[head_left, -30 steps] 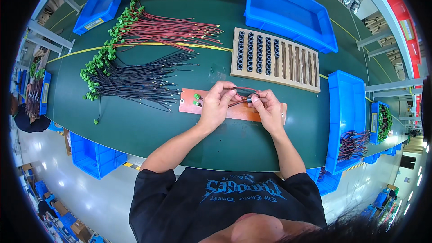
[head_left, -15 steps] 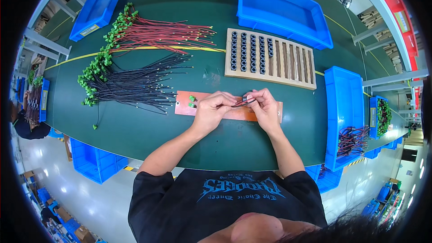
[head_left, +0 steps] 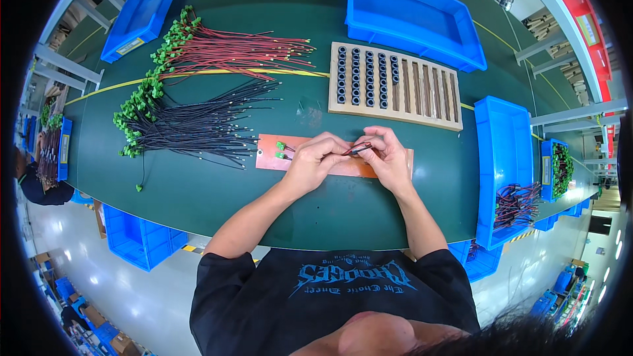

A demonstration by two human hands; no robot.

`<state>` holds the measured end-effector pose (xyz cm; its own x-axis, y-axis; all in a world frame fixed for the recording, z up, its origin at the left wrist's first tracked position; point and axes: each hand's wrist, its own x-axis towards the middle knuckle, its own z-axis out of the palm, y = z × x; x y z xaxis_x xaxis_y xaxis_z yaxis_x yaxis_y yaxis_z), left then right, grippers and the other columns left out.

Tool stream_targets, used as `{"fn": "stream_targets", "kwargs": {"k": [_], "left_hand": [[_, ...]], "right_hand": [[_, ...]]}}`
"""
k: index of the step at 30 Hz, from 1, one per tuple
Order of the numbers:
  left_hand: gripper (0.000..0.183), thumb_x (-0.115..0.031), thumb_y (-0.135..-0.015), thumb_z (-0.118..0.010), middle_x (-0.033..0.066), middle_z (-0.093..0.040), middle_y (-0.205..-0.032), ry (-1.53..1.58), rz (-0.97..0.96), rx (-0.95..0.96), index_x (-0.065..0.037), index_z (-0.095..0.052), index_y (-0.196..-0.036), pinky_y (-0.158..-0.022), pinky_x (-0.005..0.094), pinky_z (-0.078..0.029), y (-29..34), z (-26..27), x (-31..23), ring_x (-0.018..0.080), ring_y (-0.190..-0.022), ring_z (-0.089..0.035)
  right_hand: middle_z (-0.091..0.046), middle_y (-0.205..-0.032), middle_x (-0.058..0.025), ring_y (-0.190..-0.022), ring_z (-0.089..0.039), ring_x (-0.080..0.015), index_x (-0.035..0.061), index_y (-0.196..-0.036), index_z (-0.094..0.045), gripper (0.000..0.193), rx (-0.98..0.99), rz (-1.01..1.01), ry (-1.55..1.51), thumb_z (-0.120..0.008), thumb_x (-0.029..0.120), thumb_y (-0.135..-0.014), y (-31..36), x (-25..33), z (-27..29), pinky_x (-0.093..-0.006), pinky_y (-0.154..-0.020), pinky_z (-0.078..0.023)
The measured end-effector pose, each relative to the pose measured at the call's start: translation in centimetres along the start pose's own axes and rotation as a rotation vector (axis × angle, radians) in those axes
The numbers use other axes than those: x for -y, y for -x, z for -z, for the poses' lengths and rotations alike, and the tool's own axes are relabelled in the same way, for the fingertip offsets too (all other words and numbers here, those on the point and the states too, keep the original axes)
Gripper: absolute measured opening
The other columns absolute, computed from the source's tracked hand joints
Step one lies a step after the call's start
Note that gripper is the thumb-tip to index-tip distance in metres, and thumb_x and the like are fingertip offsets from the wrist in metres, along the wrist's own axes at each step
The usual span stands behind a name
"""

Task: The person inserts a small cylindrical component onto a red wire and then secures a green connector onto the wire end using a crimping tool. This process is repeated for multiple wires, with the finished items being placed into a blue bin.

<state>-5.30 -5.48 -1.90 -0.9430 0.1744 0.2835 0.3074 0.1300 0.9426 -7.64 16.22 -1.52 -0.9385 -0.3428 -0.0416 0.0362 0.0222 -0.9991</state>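
Above an orange-brown board (head_left: 267,159), my two hands meet over a red and black wire pair (head_left: 357,149). My left hand (head_left: 314,165) pinches the wires between thumb and fingertips. On the other side, my right hand (head_left: 388,159) grips their right part, its thumb and index finger closed and its other fingers curled. Whether a black ring sits inside the right fingers is hidden. Two small green connectors (head_left: 281,146) rest on the board's left end, left of my left hand.
Red wires (head_left: 244,49) and black wires (head_left: 204,118) with green connectors lie at left. A wooden rack (head_left: 422,115) holds rows of black rings beyond my hands. Blue bins stand at the far left, the back (head_left: 415,10) and the right (head_left: 494,158), the right one holding wire assemblies (head_left: 516,207).
My right fingers have lifted and shifted slightly around the wires. The black piece seen between my fingertips earlier is less visible now. The wires remain in both hands.
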Motion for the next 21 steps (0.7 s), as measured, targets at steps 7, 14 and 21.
{"fn": "stream_targets", "kwargs": {"k": [7, 14, 21], "left_hand": [[0.013, 0.004, -0.085, -0.079, 0.0149, -0.073, -0.108, 0.209, 0.095, 0.031, 0.003, -0.067, -0.083, -0.084, 0.0325, -0.06, -0.2, -0.4, 0.8, 0.0204, -0.097, -0.071], [0.017, 0.006, -0.087, -0.079, 0.0155, -0.071, -0.114, 0.183, 0.079, 0.048, 0.001, -0.063, -0.082, -0.088, 0.0311, -0.06, -0.1, -0.2, 1.0, 0.0172, -0.1, -0.07], [0.034, 0.002, -0.089, -0.078, 0.0103, -0.064, -0.108, 0.233, 0.309, 0.105, -0.003, -0.052, -0.111, -0.091, 0.0309, -0.058, 0.0, -0.2, -0.8, 0.0155, -0.103, -0.069]], "right_hand": [[-0.073, -0.106, -0.0082, -0.099, -0.069, -0.0132, -0.0011, -0.131, -0.056, 0.034, 0.062, 0.035, 0.109, -0.068, 0.009, -0.101, 0.6, -0.1, -0.4, -0.0291, -0.092, -0.053], [-0.071, -0.101, -0.0069, -0.093, -0.068, -0.0146, -0.0016, -0.113, -0.068, 0.015, -0.019, 0.019, 0.012, -0.063, 0.008, -0.104, 0.3, 0.3, -0.2, -0.0307, -0.084, -0.055], [-0.071, -0.097, -0.0138, -0.088, -0.07, -0.0242, -0.0036, -0.109, -0.07, 0.013, -0.037, 0.4, 0.561, -0.067, 0.004, -0.099, 0.8, 1.4, -0.9, -0.033, -0.078, -0.055]]}}
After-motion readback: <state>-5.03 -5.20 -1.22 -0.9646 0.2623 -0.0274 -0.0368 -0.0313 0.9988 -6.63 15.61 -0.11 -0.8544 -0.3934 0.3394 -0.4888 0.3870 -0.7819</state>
